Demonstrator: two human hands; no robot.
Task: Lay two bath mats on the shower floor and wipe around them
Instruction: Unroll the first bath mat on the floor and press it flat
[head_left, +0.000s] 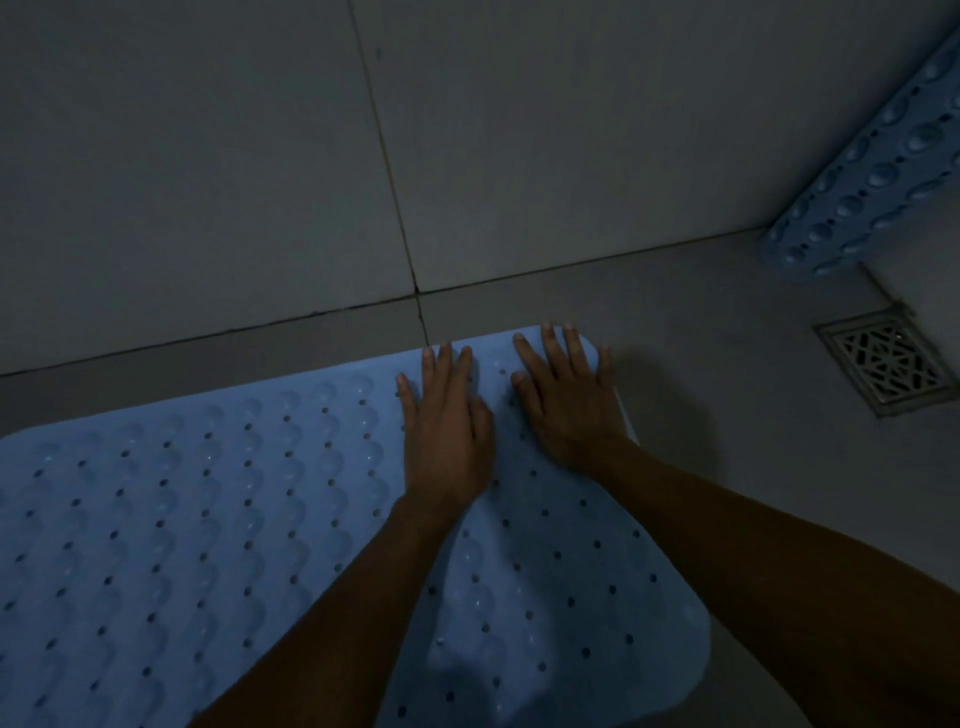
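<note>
Grey tiled shower floor (701, 322) carries a light-blue perforated rubber bath mat (208, 519), far edge beside the wall. Left hand (447, 421) and right hand (566, 400) press its far right corner, fingers flat and spread, gripping nothing. Step: seating mat one; next, fetch the second blue mat (872, 171) leaning near the square metal drain (888, 364).

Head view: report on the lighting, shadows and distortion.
Head view: dim, bluish light; the flat mat reads clearly, both hands dark; soft shadow right of the right hand; grout lines bow from the wide lens; drain sharp, second mat slightly soft.
</note>
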